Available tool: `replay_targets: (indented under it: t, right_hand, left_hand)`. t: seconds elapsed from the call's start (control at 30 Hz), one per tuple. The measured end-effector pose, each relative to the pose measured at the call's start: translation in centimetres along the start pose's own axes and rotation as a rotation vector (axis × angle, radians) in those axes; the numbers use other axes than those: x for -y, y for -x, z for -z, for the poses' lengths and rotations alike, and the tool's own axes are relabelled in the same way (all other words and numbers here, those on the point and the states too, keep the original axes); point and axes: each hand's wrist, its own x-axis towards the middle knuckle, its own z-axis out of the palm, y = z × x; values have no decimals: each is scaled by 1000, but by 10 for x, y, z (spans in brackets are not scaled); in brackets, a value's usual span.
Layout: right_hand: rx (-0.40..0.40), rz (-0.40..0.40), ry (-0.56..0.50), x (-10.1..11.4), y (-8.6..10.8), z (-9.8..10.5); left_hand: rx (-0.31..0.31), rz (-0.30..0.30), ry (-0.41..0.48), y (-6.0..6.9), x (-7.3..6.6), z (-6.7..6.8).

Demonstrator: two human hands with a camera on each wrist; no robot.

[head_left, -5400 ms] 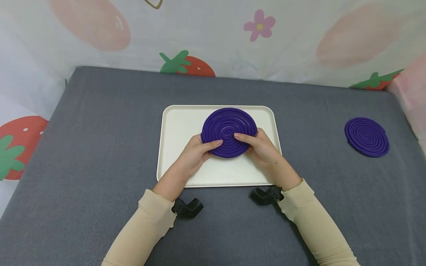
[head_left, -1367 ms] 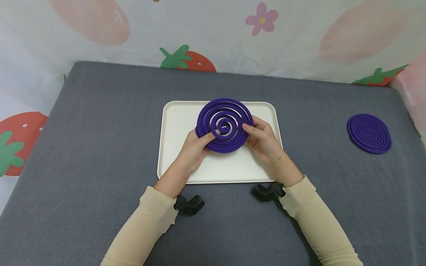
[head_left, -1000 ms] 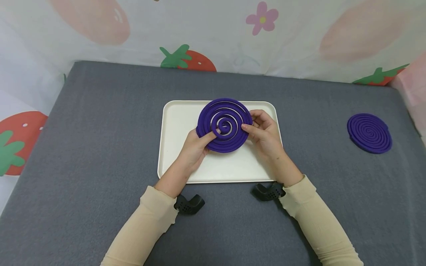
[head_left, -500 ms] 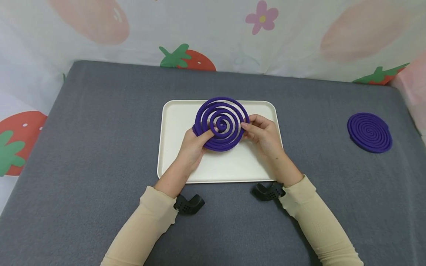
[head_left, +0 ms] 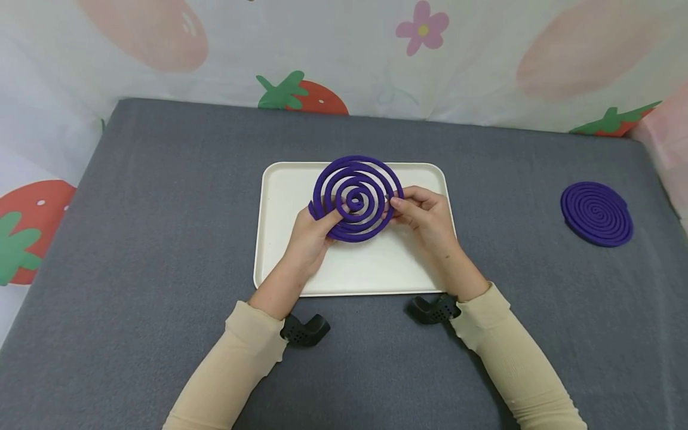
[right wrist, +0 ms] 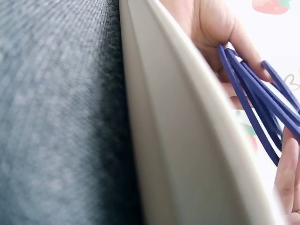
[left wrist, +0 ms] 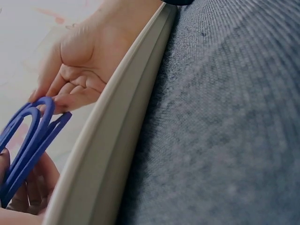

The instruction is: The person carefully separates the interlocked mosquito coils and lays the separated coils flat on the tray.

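A purple spiral coil (head_left: pixel 355 158) of thin cord is held up above a white tray (head_left: pixel 371 272), with gaps between its rings. My left hand (head_left: pixel 307 239) grips its left side, the thumb lying over the rings near the centre. At the right edge, my right hand (head_left: pixel 429 220) pinches the outer ring between thumb and fingers. Both wrist views show the coil edge-on with its rings spread apart, as with the strands of the coil (right wrist: pixel 255 86) in the right wrist view. Fingers behind the coil are partly hidden.
A second purple coil (head_left: pixel 596 214), tightly wound, lies flat at the right of the grey cloth-covered table (head_left: pixel 161 239). Behind the table hangs a pale curtain (head_left: pixel 355 54) with strawberry and flower prints. Black wrist devices (head_left: pixel 305 331) sit on both wrists.
Gaps have opened between the coil's rings, which lay tightly packed at first. The coil has shifted slightly left, and my right thumb has moved from near its centre to the outer edge.
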Motion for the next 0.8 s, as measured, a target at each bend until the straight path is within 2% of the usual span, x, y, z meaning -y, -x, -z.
replay_targets:
  t: [0.4, 0.5, 0.63, 0.8]
  right_hand:
    - [-113, -37, 28, 0, -1, -3]
    - [-143, -51, 39, 0, -1, -3]
    - [-212, -57, 33, -1, -3, -1]
    - [-258, -55, 31, -1, -4, 0]
  left_hand:
    - [93, 23, -90, 3, -1, 0]
    - [118, 28, -74, 3, -2, 0]
    - [180, 34, -1, 3, -3, 0]
    - [216, 40, 3, 3, -3, 2]
